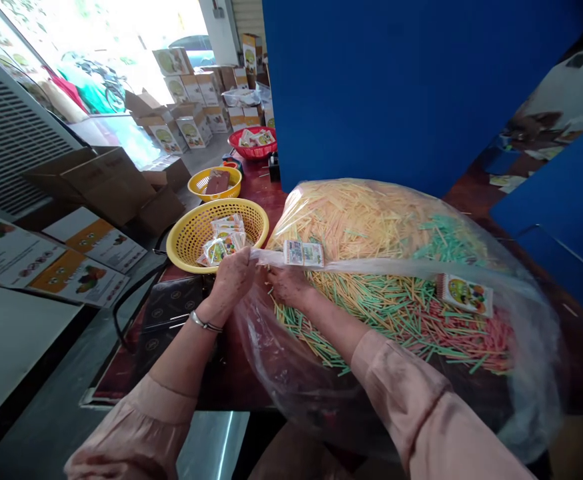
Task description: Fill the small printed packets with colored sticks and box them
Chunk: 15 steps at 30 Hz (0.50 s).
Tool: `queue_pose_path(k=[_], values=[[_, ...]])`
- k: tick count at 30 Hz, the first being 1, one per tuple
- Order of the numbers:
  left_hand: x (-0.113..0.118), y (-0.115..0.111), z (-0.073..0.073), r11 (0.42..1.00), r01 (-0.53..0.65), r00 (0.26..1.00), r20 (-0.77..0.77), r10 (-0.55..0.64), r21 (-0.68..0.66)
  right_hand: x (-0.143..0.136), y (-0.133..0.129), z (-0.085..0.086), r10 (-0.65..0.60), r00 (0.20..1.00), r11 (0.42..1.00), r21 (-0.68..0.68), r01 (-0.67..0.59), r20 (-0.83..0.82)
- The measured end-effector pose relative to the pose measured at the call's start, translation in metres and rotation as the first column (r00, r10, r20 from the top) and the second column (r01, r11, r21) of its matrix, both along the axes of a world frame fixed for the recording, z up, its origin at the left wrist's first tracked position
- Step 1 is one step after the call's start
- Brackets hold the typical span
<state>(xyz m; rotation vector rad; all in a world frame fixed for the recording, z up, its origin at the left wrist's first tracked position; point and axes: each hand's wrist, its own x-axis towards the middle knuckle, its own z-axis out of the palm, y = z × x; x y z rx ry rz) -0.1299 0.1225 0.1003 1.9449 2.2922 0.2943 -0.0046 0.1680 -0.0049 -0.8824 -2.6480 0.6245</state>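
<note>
A large clear plastic bag (pixel 411 265) lies open towards me, full of thin sticks (pixel 361 300) in yellow, green and pink. My left hand (pixel 234 277) is closed on the left end of the bag's rim. Inside the mouth, just below the rim, is my right hand (pixel 291 287). Its fingers curl near the bag's left side; what they hold, if anything, is hidden. A small printed packet (pixel 304 253) rests on the rim above my right hand. Another printed packet (pixel 466 295) lies on the sticks at the right.
Beside my left hand stands a yellow basket (pixel 181 233) with several packets. Behind it are a smaller yellow basket (pixel 195 183) and a red basket (pixel 254 152). A blue panel (pixel 371 93) rises behind the bag. Cartons (pixel 91 247) stand at the left, below the table (pixel 241 373).
</note>
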Motion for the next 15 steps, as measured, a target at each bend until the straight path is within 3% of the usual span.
queue_pose_path(k=[5,11,15], values=[[-0.004,-0.003,0.003,0.999,-0.014,0.990,-0.142,0.009,-0.037,0.027,-0.004,0.008,0.090,0.979,0.964,0.229,-0.132,0.186],[-0.013,-0.011,0.006,0.999,-0.005,0.971,-0.237,-0.006,-0.047,0.053,-0.003,0.012,0.145,0.944,0.933,0.278,-0.230,0.298],[-0.017,-0.017,-0.001,0.999,-0.002,0.957,-0.289,-0.014,-0.053,0.075,-0.002,0.011,0.222,0.919,0.908,0.273,-0.316,0.327]])
